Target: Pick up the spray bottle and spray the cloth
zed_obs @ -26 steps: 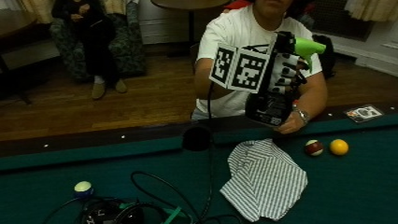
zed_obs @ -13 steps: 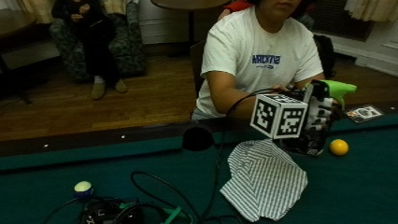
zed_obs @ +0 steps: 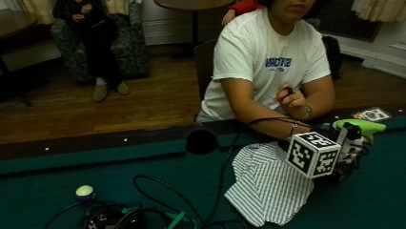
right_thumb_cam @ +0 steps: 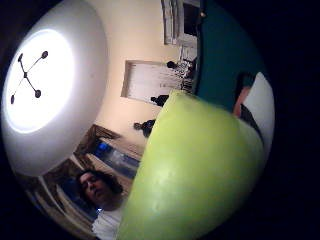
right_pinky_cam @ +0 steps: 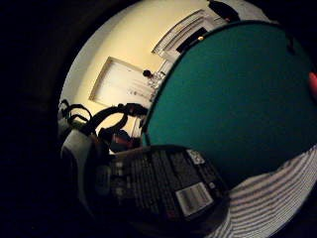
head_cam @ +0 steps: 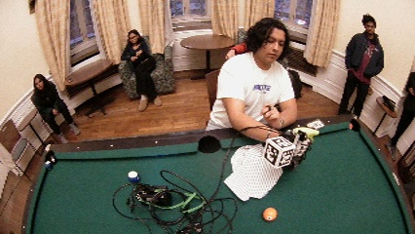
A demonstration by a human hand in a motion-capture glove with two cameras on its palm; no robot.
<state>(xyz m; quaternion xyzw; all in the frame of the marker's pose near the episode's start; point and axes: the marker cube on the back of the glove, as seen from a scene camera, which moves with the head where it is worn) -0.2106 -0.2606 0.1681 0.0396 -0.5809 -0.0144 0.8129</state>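
A dark spray bottle with a lime-green head is upright at the right edge of the striped cloth, low over the green felt. My gloved right hand grips the bottle's body. In the wide outside view the bottle and my hand are just right of the cloth. The bottle's black printed label fills the little finger side palm view, with the cloth beside it on the felt. The green head fills the thumb side view.
The person's bare left hand is held up at the chest. A corner pocket sits in the near rail. Cables and a black device lie at the front left beside a small blue-and-white ball. An orange ball lies farther out on the felt.
My hand has come down with the bottle from chest height to the table, right of the cloth. It now hides the red and yellow balls.
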